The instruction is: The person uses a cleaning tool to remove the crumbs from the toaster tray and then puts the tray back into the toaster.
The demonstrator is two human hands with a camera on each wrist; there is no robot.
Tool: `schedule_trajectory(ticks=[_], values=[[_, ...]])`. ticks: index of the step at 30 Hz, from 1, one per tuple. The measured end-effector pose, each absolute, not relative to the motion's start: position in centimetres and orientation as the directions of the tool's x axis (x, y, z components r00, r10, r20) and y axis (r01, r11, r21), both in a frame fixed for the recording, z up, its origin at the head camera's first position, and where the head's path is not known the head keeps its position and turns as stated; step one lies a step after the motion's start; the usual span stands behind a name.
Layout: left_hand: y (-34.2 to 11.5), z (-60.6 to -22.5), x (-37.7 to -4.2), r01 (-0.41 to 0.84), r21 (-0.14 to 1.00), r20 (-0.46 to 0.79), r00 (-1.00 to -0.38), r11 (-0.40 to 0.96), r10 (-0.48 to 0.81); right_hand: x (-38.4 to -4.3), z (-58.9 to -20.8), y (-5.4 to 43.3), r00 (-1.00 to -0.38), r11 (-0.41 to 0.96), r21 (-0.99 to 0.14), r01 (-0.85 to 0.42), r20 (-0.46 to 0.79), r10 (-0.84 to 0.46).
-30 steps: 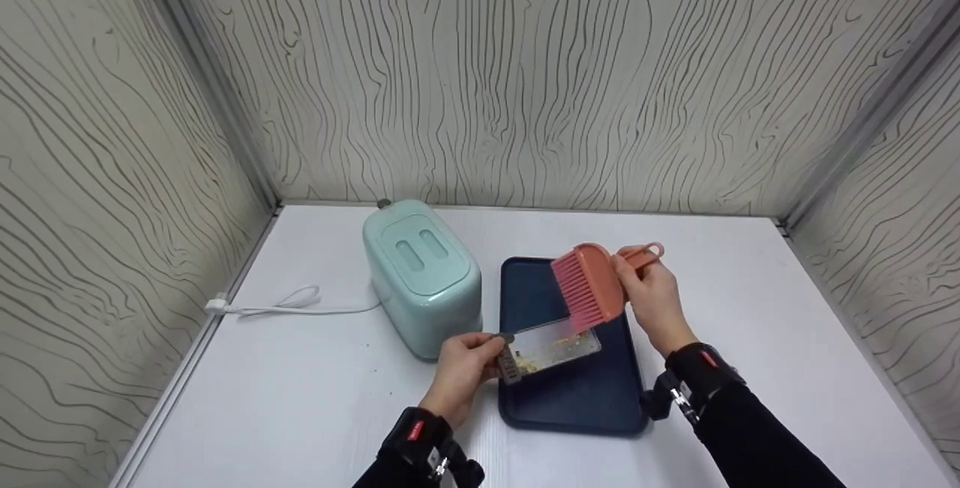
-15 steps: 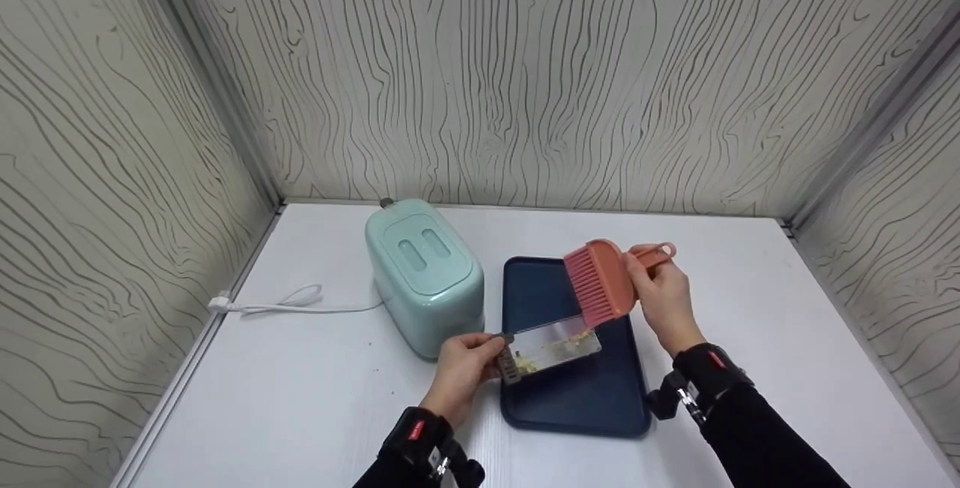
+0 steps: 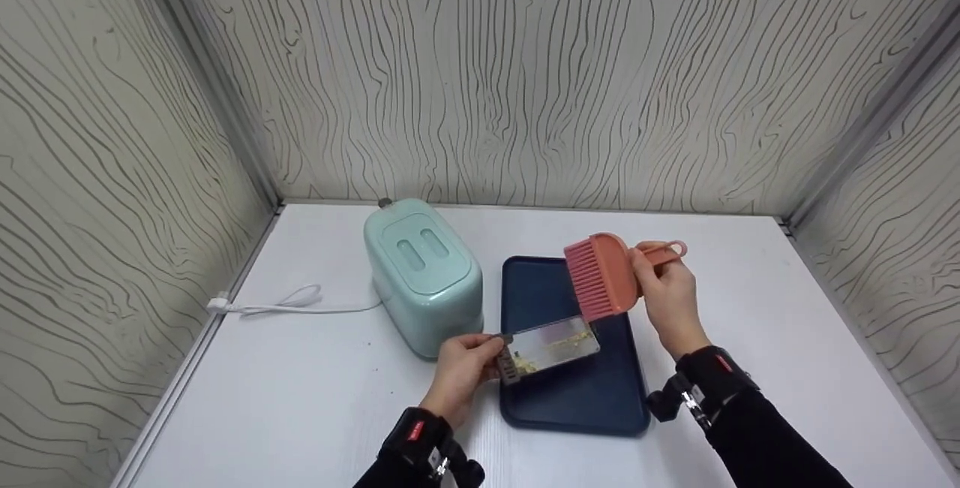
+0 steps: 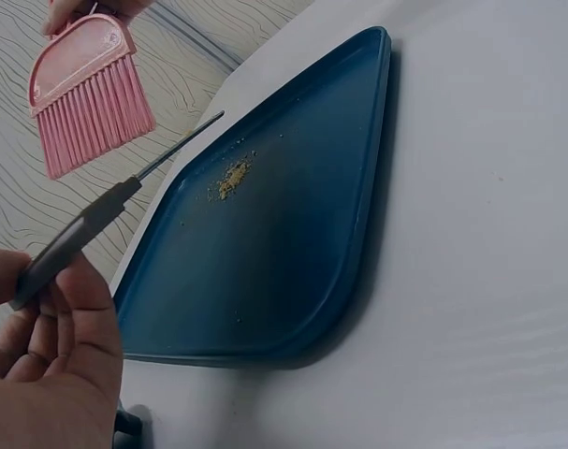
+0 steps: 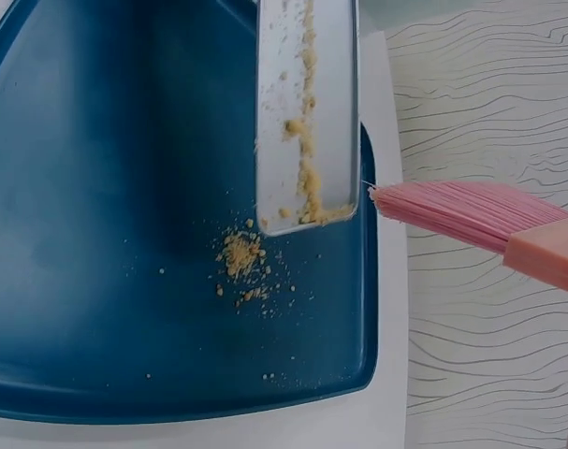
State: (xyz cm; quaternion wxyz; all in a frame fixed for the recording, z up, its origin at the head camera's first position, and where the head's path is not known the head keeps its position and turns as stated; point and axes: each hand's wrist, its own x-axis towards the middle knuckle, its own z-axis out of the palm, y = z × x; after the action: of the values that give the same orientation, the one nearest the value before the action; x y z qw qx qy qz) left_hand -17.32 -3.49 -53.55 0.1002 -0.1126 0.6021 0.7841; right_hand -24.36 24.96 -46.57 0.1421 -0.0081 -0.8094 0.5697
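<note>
Between thumb and fingers, my left hand (image 3: 463, 368) pinches the grey slotted end of a metal crumb tray (image 3: 547, 345). This crumb tray is held over a dark blue serving tray (image 3: 574, 407), with a line of yellowish crumbs (image 5: 308, 164) along its surface. My right hand (image 3: 670, 299) grips the handle of a coral hand brush (image 3: 615, 272) with pink bristles. In the head view the bristle tips show at the crumb tray's far right corner; the right wrist view has them just past its edge. Below lies a small heap of crumbs (image 4: 231, 178) on the blue tray.
A mint-green toaster (image 3: 424, 278) stands left of the blue tray, close to my left hand. Its white cord and plug (image 3: 217, 305) lie toward the table's left edge. Patterned walls (image 3: 487, 75) enclose the back and sides.
The brush has moved right and slightly up, its bristles leaving the crumb tray's surface for its far corner. My left hand and the crumb tray have stayed in place.
</note>
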Motion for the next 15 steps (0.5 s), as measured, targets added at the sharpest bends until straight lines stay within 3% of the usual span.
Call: schedule_trajectory(ticks=[15], values=[[-3.1, -53.5, -17.5, -0.307, 0.919, -0.308, -0.951, -0.247, 0.036, -22.0, -45.9, 20.5, -0.990, 0.052, -0.990, -0.129, 0.132, 0.044]])
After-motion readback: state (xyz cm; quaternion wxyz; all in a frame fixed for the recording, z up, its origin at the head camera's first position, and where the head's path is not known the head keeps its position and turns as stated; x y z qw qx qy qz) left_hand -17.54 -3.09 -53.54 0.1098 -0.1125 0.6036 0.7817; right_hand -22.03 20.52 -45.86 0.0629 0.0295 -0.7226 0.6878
